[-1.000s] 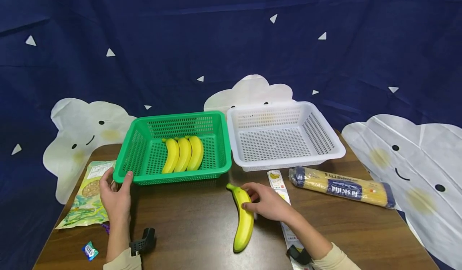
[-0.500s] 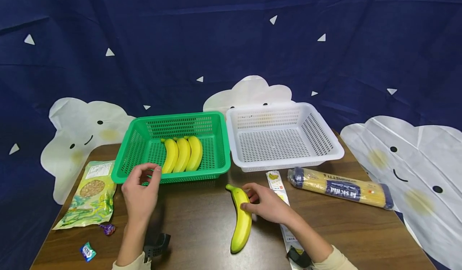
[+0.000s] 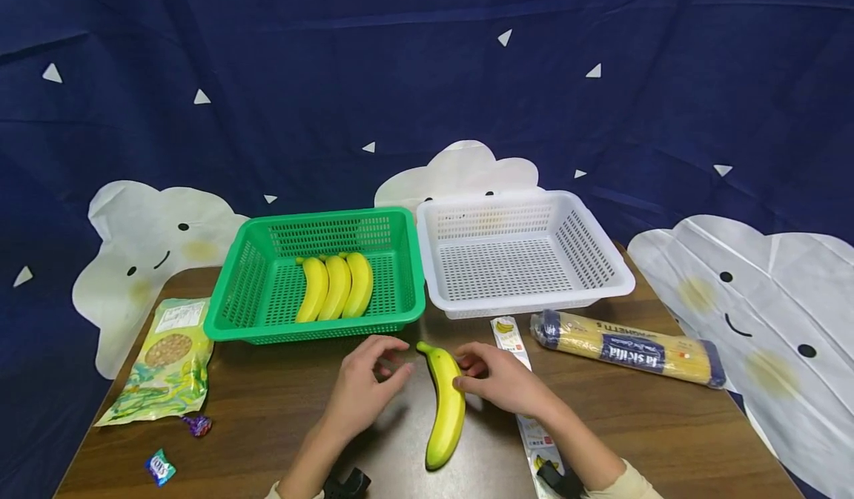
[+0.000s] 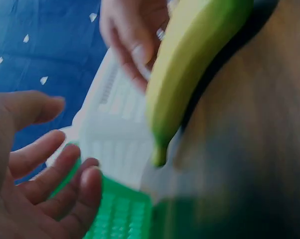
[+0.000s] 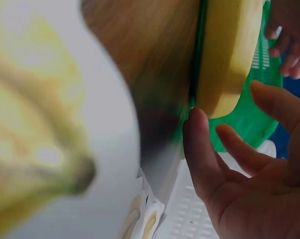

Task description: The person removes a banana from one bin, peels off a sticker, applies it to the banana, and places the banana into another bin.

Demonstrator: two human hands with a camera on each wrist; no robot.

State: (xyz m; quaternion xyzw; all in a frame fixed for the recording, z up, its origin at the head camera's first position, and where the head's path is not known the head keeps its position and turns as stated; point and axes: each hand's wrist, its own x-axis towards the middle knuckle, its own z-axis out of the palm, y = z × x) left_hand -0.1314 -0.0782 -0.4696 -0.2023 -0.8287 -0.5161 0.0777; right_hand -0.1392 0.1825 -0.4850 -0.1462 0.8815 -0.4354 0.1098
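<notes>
A yellow banana [image 3: 445, 414] with a greenish stem lies lengthwise on the brown table between both hands. My right hand [image 3: 499, 380] is at its right side, fingers loosely bent and thumb beside the peel; whether it touches is hard to tell. To the left of the banana hovers my left hand [image 3: 363, 391], its fingers spread and holding nothing; the left wrist view shows a gap between these fingers [image 4: 70, 194] and the banana [image 4: 190, 69]. A strip of banana-picture stickers [image 3: 510, 339] runs partly beneath my right forearm.
A green basket [image 3: 223, 325] at the back holds three bananas [image 3: 336, 288]. Beside it stands a white basket [image 3: 534, 305]. A spaghetti pack [image 3: 630, 349] lies on the right. On the left are a printed food bag [image 3: 163, 358], a purple-wrapped candy [image 3: 198, 425] and a blue-wrapped candy [image 3: 160, 468].
My left hand has left the green basket's front left corner and moved right, to the banana's left side. My right hand has stayed by the banana, shifting only slightly.
</notes>
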